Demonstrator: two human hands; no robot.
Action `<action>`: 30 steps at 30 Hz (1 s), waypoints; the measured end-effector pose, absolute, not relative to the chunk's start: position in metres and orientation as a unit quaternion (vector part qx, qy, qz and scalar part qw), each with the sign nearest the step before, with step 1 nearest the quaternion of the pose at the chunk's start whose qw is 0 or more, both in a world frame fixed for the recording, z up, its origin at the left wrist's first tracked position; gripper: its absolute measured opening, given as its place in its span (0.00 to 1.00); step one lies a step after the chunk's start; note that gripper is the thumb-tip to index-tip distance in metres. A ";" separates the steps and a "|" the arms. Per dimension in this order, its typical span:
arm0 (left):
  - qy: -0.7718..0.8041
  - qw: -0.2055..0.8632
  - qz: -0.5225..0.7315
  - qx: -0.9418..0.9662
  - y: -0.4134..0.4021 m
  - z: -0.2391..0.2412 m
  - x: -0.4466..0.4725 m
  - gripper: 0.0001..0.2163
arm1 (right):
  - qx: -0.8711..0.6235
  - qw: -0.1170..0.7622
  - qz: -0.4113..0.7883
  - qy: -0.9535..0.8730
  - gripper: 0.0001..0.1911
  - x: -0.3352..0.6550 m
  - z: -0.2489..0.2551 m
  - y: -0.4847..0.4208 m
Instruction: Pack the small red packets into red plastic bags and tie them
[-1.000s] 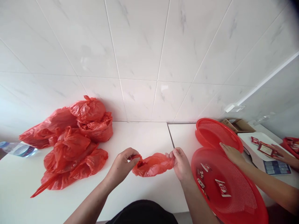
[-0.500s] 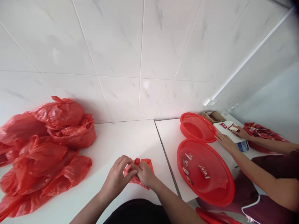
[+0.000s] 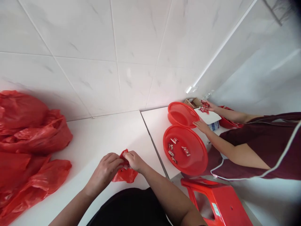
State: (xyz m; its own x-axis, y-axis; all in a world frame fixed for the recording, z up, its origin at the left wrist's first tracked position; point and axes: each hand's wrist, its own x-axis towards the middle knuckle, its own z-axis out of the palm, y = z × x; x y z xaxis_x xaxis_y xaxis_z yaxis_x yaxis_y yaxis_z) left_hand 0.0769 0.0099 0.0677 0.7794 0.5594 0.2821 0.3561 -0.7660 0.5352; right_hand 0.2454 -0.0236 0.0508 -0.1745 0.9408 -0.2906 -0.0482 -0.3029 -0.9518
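Note:
Close to my body, a small red plastic bag (image 3: pixel 127 176) rests on the white table, its top gathered between my hands. My left hand (image 3: pixel 105 169) has its fingers curled round the left side of the gathered neck. From the right, my right hand (image 3: pixel 135 161) pinches the same neck, a twist of red plastic poking up between thumb and fingers. What is inside the bag is hidden. Big filled red plastic bags (image 3: pixel 35 131) are heaped to the left of my left hand.
Two red plastic baskets (image 3: pixel 188 169) stand on the right-hand table, the nearer holding several small wrapped packets. Beyond, a co-worker's hand (image 3: pixel 201 126) touches the baskets; the other holds red packets (image 3: pixel 205 106) over a white box. A red stool (image 3: pixel 225 201) stands below, right.
My view has turned right and the stool has come into sight. My hands have drawn together on the bag's neck. The co-worker's far hand has lifted with red packets.

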 end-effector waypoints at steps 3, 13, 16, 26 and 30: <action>0.276 0.270 0.207 0.899 0.015 0.057 0.078 0.11 | -0.534 0.406 0.615 -0.415 0.21 0.247 0.044 -0.034; 0.416 0.603 0.123 0.669 0.010 0.051 0.076 0.15 | -0.512 0.396 0.603 -0.467 0.12 0.252 0.062 -0.056; 0.446 0.549 0.134 0.694 0.009 0.057 0.069 0.14 | -0.585 0.397 0.518 -0.481 0.13 0.241 0.061 -0.057; 0.438 0.424 0.172 0.774 0.006 0.072 0.064 0.06 | -0.596 0.413 0.479 -0.495 0.16 0.234 0.069 -0.040; 0.399 0.360 0.205 0.818 0.009 0.052 0.054 0.05 | -0.658 0.435 0.452 -0.417 0.13 0.242 0.042 -0.028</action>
